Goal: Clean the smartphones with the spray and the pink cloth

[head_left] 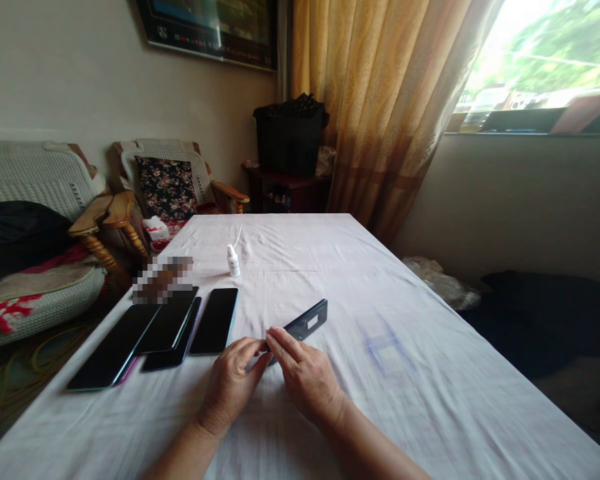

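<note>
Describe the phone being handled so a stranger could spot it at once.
On the white-clothed table, look near the middle. The dark phone there is held at its near end by the person's left hand and right hand. Unlike the four phones lying to the left, it shows a small white sticker.

A row of dark phones (213,321) lies flat on the white tablecloth (405,373), just left of the fingers (280,337), two of them overlapping. A small white bottle (233,261) stands upright beyond the fingers. Farther beyond are an armchair (167,187) with a floral cushion, a black box (290,143) and a yellow curtain (380,100).
</note>
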The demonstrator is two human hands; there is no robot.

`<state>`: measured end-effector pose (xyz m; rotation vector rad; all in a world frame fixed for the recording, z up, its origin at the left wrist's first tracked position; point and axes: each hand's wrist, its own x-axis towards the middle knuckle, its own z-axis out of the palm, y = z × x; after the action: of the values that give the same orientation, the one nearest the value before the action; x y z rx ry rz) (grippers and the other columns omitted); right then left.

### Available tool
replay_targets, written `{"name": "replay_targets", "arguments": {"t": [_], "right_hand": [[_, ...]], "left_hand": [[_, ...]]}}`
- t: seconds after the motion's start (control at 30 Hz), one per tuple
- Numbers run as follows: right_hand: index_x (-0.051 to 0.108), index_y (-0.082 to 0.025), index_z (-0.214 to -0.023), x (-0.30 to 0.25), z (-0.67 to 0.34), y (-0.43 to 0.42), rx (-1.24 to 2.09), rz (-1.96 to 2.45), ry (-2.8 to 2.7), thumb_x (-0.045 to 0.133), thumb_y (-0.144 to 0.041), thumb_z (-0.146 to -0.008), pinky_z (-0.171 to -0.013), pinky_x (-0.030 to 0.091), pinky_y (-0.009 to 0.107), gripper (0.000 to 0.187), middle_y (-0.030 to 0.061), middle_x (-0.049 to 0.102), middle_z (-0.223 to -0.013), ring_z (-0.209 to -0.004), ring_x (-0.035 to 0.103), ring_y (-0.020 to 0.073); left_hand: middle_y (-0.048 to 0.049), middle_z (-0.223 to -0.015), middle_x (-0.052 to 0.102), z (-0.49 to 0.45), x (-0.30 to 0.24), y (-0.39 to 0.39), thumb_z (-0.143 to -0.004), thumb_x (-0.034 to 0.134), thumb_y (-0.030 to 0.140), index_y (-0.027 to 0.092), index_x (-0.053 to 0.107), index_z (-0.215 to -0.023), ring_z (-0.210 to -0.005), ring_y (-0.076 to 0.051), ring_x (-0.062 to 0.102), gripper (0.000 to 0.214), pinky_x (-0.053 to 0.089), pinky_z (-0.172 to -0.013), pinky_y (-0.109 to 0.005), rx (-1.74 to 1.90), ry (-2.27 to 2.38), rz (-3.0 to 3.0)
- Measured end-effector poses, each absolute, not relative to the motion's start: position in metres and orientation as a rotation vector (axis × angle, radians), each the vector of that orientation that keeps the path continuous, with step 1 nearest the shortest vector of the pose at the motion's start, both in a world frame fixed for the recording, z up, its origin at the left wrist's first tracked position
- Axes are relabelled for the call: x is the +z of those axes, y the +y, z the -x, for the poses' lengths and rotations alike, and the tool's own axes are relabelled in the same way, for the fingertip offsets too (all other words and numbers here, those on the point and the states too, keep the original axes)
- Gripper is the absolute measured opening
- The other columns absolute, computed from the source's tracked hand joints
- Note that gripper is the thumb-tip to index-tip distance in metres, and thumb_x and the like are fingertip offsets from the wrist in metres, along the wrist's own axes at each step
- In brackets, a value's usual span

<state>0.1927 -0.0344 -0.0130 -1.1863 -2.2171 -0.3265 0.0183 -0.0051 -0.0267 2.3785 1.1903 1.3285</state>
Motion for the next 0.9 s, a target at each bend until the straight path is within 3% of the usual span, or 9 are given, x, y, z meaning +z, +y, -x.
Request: {"name": "replay_targets", "arguments": {"t": [0.47, 0.7, 0.9], "right_hand": [[0.054, -0.023, -0.136, -0.017, -0.235, -0.019, -0.26, 1.381, -2.032, 0.039, 0.001, -0.084, -0.089, 0.056, 0.028, 0.059, 0.0071, 0.059, -0.134, -0.11, 0.064, 0.0179], [0.058, -0.025, -0.132, -0.026, -0.271, -0.007, -0.302, 1.641, -1.774, 0.042, -0.005, -0.088, -0.069, 0.06, 0.024, 0.051, 0.0053, 0.062, -0.131, -0.098, 0.07, 0.0187], [0.054, -0.028, -0.136, -0.035, -0.275, -0.004, -0.256, 1.596, -1.74, 0.044, -0.007, -0.088, -0.072, 0.06, 0.025, 0.054, 0.005, 0.062, -0.131, -0.095, 0.07, 0.0179]], "left_hand": [[-0.0036, -0.079, 0.07, -0.022, -0.019, -0.008, -0.09, 0.058, 0.025, 0.02, 0.069, -0.091, -0.072, -0.017, 0.067, 0.012, 0.055, -0.069, -0.026, 1.303, 1.184, -2.352], [-0.0024, -0.08, 0.068, -0.021, -0.021, -0.009, -0.091, 0.056, 0.024, 0.021, 0.067, -0.095, -0.07, -0.015, 0.065, 0.012, 0.054, -0.067, -0.026, 1.279, 1.141, -2.355], [-0.0046, -0.083, 0.069, -0.02, -0.015, -0.011, -0.094, 0.051, 0.028, 0.02, 0.067, -0.098, -0.073, -0.016, 0.066, 0.018, 0.056, -0.07, -0.027, 1.235, 1.116, -2.352]]}}
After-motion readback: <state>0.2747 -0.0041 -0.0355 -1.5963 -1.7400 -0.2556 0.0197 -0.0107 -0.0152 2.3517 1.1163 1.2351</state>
